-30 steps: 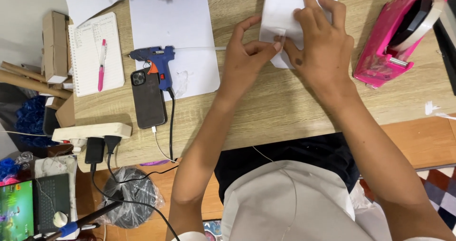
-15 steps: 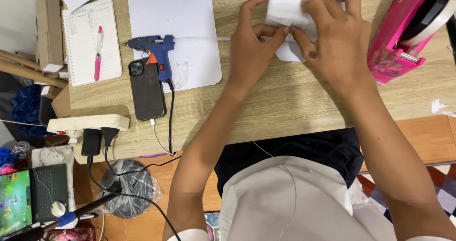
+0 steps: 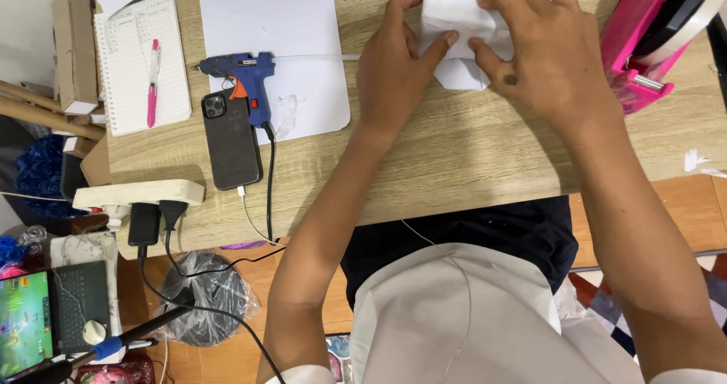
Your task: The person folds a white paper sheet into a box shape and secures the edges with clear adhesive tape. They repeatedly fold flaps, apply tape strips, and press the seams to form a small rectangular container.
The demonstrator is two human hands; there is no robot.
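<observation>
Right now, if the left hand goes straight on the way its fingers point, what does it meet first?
The left hand points up and right, and already touches the folded white paper. That paper comes first; beyond it the picture ends.

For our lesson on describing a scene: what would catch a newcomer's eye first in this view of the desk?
First, the two bare hands at top centre, the left hand and right hand, pressing down on a folded white paper piece on the wooden desk. Next, the bright pink tape dispenser at the right edge. Then the blue hot glue gun lying on a white sheet at left, beside a black phone.
</observation>
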